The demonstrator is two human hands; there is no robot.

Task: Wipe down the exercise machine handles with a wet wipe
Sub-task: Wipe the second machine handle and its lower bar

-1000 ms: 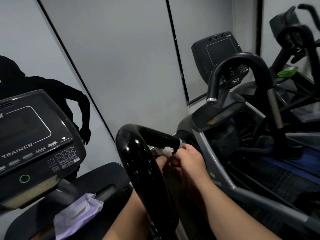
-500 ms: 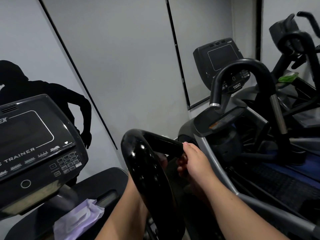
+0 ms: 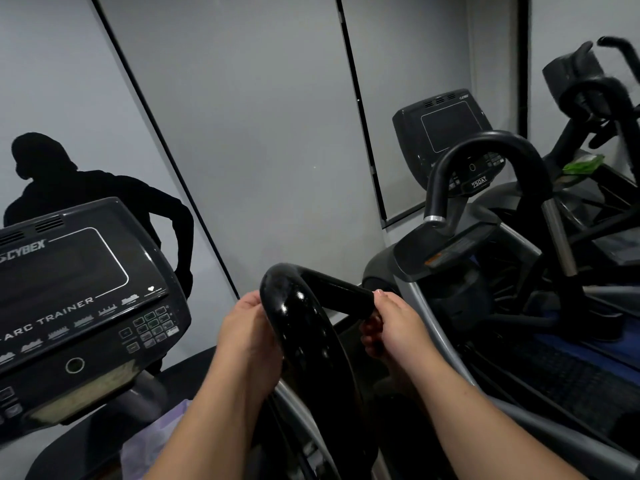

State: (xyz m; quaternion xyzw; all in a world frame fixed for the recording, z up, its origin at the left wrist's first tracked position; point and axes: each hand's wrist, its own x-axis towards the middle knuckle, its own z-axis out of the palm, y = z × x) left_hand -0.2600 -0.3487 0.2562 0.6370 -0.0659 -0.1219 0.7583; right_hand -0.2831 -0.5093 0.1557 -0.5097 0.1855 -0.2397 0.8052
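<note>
Far left of the hands: dark grey plastic console (image 3: 79, 292) with a blank screen, white "ARC TRAINER" lettering and a small keypad. A black silhouette figure on the grey wall panel behind it.

Below the left forearm: a pale lilac crumpled packet or cloth (image 3: 156, 441) on the machine's dark shelf, mostly hidden; cannot tell if it is the wipes pack.

Left hand (image 3: 247, 336): against the left flank of the glossy black looped handle (image 3: 298, 327), fingers curled toward it. Whether they close round the bar is hidden by the bar itself.

The handle stands between the hands, its surface shiny and speckled with highlights, possibly damp.

Right hand (image 3: 394, 327): gripping the far straight end of the same loop, fingers wrapped under, thumb on top. Hands apart, one each side of the loop.

Wet wipe: not visible. It may be bunched inside the right grip, but cannot confirm.

Right of the hands: a second grey machine with a matte black arched handle (image 3: 485, 157) and its own console, untouched.

Risks, as judged: a slick bar lets the grip slip; a balled wipe leaves patches unwiped, especially the inside curve; pulling on the handle may swing the moving arm.
</note>
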